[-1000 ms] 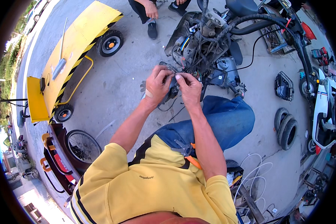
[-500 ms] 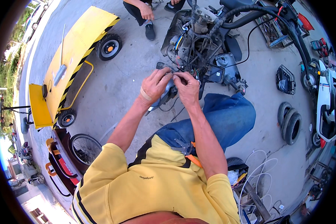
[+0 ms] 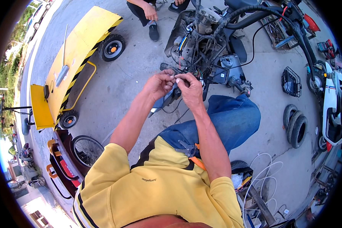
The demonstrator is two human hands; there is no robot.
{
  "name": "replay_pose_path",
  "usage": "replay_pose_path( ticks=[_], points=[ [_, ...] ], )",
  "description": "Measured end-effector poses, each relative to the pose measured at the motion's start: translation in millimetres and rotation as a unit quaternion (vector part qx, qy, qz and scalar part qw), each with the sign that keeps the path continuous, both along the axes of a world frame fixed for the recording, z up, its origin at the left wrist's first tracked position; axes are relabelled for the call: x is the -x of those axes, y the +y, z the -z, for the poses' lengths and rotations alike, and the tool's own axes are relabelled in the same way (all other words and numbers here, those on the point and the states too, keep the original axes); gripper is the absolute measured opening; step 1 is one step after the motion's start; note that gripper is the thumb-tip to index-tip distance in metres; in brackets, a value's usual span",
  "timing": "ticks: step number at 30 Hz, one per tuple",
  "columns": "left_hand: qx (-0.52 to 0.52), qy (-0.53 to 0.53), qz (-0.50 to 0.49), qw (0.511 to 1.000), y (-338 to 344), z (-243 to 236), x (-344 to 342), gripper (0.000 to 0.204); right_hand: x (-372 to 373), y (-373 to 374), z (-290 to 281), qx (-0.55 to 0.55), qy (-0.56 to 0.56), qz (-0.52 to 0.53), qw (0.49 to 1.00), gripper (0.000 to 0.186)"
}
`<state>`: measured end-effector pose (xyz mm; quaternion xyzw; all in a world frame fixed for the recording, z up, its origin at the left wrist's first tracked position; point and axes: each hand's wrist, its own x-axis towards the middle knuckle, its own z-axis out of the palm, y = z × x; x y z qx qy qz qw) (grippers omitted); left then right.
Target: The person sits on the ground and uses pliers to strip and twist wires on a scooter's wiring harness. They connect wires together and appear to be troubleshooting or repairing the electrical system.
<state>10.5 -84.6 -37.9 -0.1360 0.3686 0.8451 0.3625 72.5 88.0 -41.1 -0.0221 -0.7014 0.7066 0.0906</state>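
Observation:
Both my hands meet at a stripped-down scooter's front end [image 3: 203, 36], among its tangled wiring [image 3: 193, 64]. My left hand [image 3: 159, 85] has its fingers curled, with thumb and forefinger pinching a thin wire [image 3: 174, 76]. My right hand [image 3: 190, 90] is closed at the same spot, thumb against forefinger on that wire; its exact end is too small to make out. A grey metal tool [image 3: 186, 149] with orange handles lies on my lap, beside my right forearm.
Another person's hand [image 3: 151, 14] hangs above a dark shoe at the top. A yellow cart [image 3: 83, 34] and bicycle wheel [image 3: 85, 150] are left; a wire basket [image 3: 290, 81], stacked tyres [image 3: 296, 125], coiled white hose [image 3: 266, 169] and white scooter [image 3: 330, 102] are right.
My left hand has turned, its curled lower fingers now showing more below the pinch. Both hands remain together at the wire. The view has shifted slightly.

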Motion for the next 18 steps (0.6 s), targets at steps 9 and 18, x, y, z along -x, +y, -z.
replay_pose_path(
  ticks=[9,18],
  points=[
    [0.433,0.459,-0.013,0.776,14.5,-27.7,-41.3,0.039,2.8,-1.7,12.7,0.093,-0.03,-0.003,0.995,0.011],
    [0.584,0.568,-0.055,0.578,20.5,-16.8,-41.6,0.014,1.1,0.3,7.7,0.065,-0.042,-0.006,0.997,0.01]
  ],
)
